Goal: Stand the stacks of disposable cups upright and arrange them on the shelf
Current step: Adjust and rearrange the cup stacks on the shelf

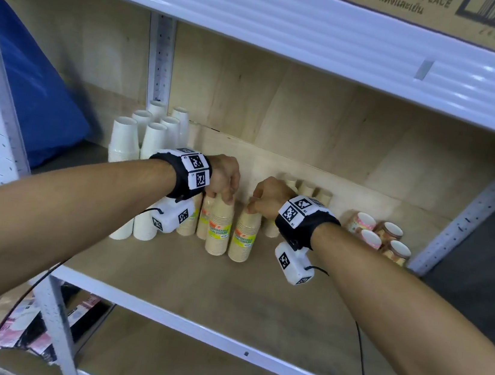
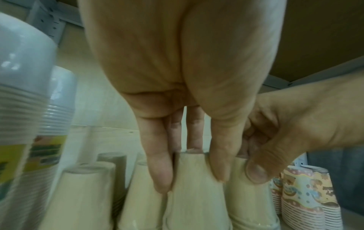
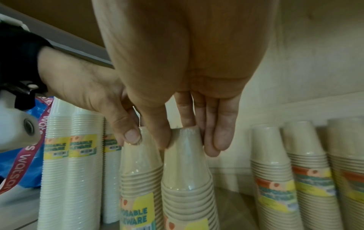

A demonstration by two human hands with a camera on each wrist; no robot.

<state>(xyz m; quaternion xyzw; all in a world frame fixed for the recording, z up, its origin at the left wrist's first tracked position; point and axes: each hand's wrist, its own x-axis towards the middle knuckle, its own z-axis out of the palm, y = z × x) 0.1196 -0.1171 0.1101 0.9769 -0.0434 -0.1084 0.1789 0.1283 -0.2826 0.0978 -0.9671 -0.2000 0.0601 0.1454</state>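
Observation:
Two tan cup stacks in clear wrap with yellow labels stand upright side by side, bottoms up, on the wooden shelf. My left hand grips the top of the left stack from above. In the left wrist view its fingers and thumb curl round that stack. My right hand grips the top of the right stack. In the right wrist view its thumb and fingers close round that stack, with the left hand pinching the neighbouring stack.
White cup stacks stand at the left, more tan stacks near the back wall, and patterned cup stacks at the right. A blue bag lies beyond the left post. The upper shelf's edge hangs overhead.

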